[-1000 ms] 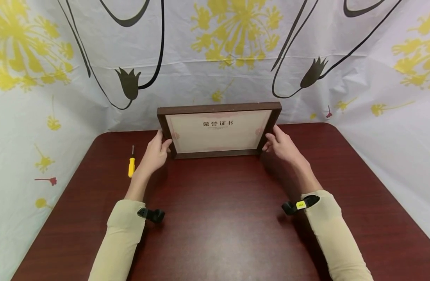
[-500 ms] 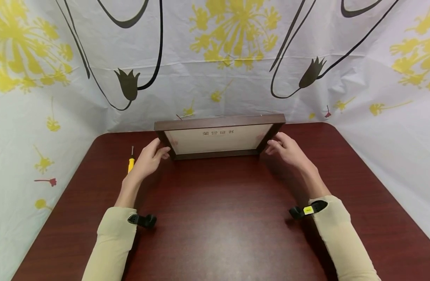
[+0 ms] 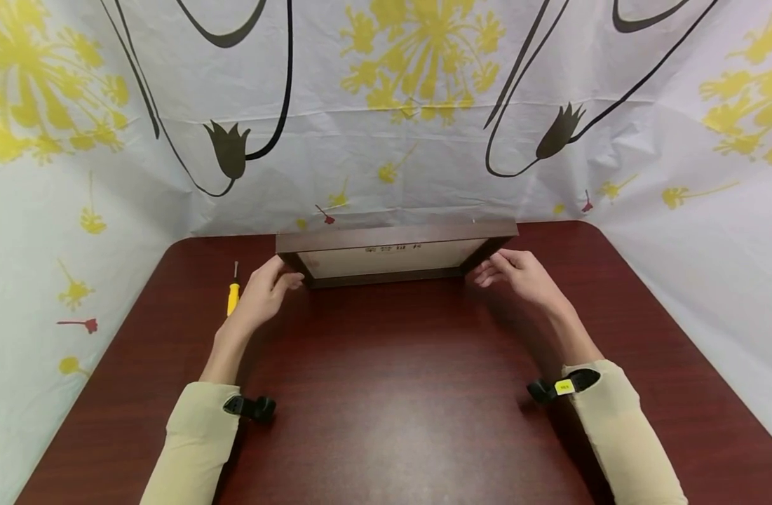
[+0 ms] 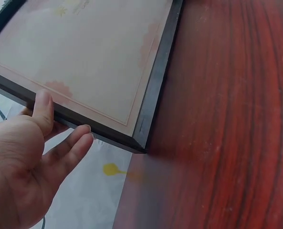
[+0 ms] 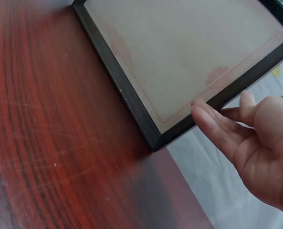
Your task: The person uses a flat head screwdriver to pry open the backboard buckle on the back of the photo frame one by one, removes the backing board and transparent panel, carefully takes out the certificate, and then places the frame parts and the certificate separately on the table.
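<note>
A dark brown picture frame [image 3: 396, 236] holds a pale certificate [image 3: 386, 261] with dark characters near its top. Its bottom edge rests on the table at the back, and its top edge leans steeply forward over it. My left hand [image 3: 262, 291] grips the left side; in the left wrist view the thumb [image 4: 43, 107] lies along the side bar and other fingers go beneath. On the opposite side my right hand [image 3: 519, 275] holds the frame. The right wrist view shows its fingers [image 5: 208, 119] at the side bar [image 5: 246, 78], near the lower corner.
A yellow-handled screwdriver [image 3: 233, 296] lies on the dark red wooden table [image 3: 386, 393], just left of my left hand. Behind the frame hangs a white flower-print cloth [image 3: 386, 140], which also closes off both sides.
The frame's top edge has tipped forward and down, so the certificate shows much narrower. Both hands have lowered with its sides, and the forearms have drawn slightly back and outward.
</note>
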{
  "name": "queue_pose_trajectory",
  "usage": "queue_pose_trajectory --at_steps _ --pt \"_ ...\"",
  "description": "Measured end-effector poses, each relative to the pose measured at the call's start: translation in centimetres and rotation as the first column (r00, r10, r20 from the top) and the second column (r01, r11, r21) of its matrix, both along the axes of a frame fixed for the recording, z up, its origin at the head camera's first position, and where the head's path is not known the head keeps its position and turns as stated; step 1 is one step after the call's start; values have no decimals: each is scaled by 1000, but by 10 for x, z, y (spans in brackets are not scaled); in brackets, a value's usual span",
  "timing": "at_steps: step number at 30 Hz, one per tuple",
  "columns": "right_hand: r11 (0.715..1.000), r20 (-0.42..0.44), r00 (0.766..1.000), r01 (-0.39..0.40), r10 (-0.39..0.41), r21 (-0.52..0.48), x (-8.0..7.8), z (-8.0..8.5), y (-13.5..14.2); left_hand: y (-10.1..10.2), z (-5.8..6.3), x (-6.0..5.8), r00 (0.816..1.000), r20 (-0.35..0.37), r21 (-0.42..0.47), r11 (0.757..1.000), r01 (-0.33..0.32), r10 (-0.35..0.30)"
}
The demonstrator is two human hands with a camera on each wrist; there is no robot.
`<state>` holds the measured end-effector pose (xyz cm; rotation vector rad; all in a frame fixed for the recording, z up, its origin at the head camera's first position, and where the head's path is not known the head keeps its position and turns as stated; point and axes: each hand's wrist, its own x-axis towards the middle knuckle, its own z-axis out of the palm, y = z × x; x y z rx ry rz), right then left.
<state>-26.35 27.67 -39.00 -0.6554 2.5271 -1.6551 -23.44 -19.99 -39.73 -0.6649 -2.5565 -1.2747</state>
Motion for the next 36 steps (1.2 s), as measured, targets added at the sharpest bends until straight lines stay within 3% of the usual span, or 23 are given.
queue_pose_trajectory --at_steps 4,12,20,25,36 --pt "995 103 994 47 -38 -86 5 6 -5 -1 -1 4 1000 8 -18 999 -26 27" --pt "978 233 962 176 -146 -114 17 25 -15 -2 -5 8 999 31 -26 999 -42 42" --pt "944 428 896 235 -118 -233 23 35 -17 -4 -9 12 999 45 -10 1000 -26 26" --pt "947 438 890 240 -127 -213 25 35 -15 -3 -11 13 999 42 32 999 2 -3" --pt "947 476 847 309 -235 -83 25 28 -12 -2 -16 14 994 111 2 1000 22 -22"
